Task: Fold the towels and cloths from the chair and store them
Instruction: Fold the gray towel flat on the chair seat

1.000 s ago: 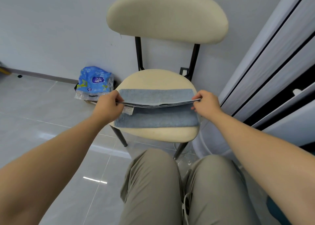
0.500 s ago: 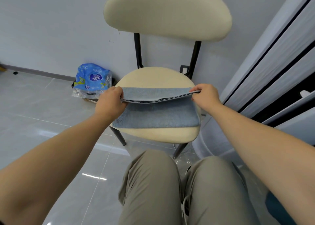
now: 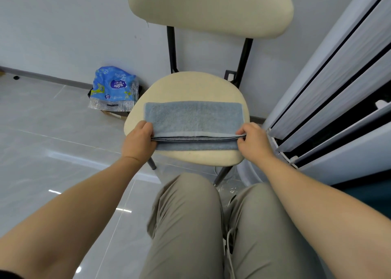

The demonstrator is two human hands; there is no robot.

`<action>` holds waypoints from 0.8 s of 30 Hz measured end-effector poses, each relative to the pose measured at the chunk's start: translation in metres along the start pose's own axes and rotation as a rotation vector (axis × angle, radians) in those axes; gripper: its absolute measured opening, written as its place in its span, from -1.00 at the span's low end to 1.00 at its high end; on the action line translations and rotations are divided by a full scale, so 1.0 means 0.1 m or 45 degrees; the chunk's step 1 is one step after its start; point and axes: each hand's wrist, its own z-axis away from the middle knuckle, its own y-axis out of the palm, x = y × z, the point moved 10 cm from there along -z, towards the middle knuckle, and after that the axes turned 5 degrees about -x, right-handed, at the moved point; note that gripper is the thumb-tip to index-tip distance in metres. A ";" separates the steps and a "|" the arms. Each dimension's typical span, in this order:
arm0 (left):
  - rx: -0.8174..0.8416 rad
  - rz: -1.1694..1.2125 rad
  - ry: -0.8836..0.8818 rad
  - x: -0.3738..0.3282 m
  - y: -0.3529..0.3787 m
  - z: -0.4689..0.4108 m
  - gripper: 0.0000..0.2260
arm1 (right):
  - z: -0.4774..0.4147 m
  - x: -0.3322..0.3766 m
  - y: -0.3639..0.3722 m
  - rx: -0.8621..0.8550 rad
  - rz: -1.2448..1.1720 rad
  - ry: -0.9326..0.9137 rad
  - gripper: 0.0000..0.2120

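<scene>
In the head view, mid-frame, the fingers of our left hand (image 3: 138, 144) and right hand (image 3: 254, 144) pinch the ends of the blue towel (image 3: 193, 115) lying on the chair seat (image 3: 190, 84). If we pull unevenly, the stacked layers could skew.

Blue printed plastic pack (image 3: 114, 88): on grey tiled floor (image 3: 42, 130), up-left of left hand (image 3: 138, 142). White slatted panels (image 3: 338, 88): right of right hand (image 3: 254, 143).

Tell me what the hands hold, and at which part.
Both pinch the blue towel: left hand at the left end of its lifted near edge, right hand at the right end.
</scene>
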 end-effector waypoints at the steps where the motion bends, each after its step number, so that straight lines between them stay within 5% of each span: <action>1: -0.001 0.016 -0.009 0.02 0.00 0.02 -0.82 | 0.03 0.00 0.03 0.010 0.017 -0.007 -0.82; 15: 0.094 -0.111 0.316 -0.07 0.04 0.28 -0.87 | 0.11 -0.07 0.08 0.100 0.035 0.074 -0.85; 21: 0.056 -0.416 0.394 -0.05 0.05 0.33 -0.83 | 0.19 0.00 0.22 0.316 0.304 -0.002 -0.85; 24: 0.005 -0.586 0.346 -0.11 -0.06 0.33 -0.71 | 0.17 0.07 0.12 0.220 0.557 -0.024 -0.77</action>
